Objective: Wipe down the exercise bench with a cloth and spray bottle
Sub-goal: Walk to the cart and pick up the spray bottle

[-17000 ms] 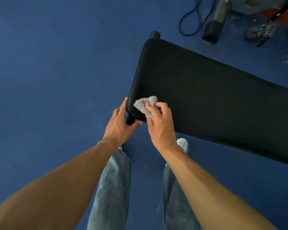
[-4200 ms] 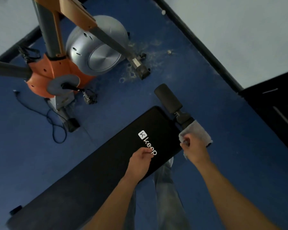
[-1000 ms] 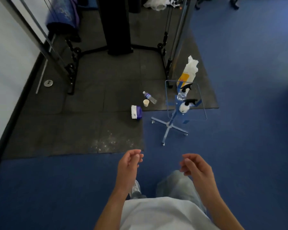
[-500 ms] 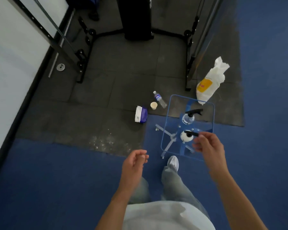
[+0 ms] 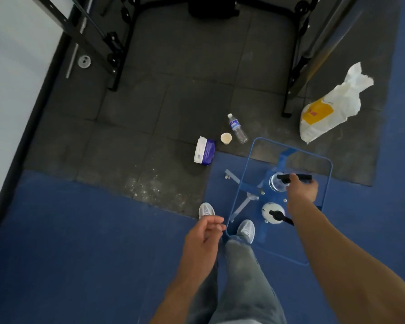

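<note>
Two spray bottles stand on a small see-through table with a blue rim. The farther spray bottle is clear with a black trigger head. My right hand is on that head, fingers wrapped around it. The nearer white spray bottle, also with a black trigger, stands untouched just left of my right forearm. My left hand hangs loosely curled by the table's near left corner and holds nothing. Neither the bench nor the cloth is in view.
On the dark rubber mat beyond the table lie a water bottle, a paper cup, a pack of wipes and a white and yellow bag. A black machine frame stands at the back. My shoes are at the table's base.
I have left the bench and walked up to the small table. The cloth is gone from my right hand, which has moved from the white bottle to the clear one.
</note>
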The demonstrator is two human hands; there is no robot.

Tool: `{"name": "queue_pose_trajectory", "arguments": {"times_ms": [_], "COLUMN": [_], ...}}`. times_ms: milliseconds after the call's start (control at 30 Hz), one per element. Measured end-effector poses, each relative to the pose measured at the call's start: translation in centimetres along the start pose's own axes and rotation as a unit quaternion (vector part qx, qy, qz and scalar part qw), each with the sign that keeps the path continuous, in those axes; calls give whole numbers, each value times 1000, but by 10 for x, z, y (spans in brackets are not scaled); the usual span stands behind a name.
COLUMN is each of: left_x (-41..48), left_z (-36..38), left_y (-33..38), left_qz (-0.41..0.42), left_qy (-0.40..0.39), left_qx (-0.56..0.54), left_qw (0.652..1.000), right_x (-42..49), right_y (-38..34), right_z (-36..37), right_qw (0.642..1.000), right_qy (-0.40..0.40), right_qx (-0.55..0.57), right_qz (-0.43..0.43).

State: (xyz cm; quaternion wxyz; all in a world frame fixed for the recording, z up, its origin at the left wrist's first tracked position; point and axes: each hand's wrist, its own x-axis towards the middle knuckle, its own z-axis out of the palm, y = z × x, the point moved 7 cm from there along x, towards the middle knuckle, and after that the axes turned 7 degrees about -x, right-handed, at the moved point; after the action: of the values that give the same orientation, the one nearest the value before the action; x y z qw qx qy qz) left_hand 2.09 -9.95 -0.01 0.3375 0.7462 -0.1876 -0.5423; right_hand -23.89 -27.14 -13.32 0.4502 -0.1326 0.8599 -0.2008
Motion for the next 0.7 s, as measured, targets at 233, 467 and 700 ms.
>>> {"name": "queue_pose_trajectory", "arguments": {"times_ms": [233, 467, 700], "left_x": [26, 26, -22], "left_z": [-23, -36, -36], "left_y": [10, 31, 49], "left_qz": [2, 51, 165], "left_qy": [3, -10, -4], "left_qx": [-1, 2, 110], "left_qw": [1000, 999, 980], "right_x": [-1, -52, -235], "right_y": [-14, -30, -66], "right_z": [1, -8, -24], "right_qw": [998, 984, 859], "right_qy": [43, -11, -300], "right_qx": [-17, -70, -187], "right_qz": [-32, -161, -369]}}
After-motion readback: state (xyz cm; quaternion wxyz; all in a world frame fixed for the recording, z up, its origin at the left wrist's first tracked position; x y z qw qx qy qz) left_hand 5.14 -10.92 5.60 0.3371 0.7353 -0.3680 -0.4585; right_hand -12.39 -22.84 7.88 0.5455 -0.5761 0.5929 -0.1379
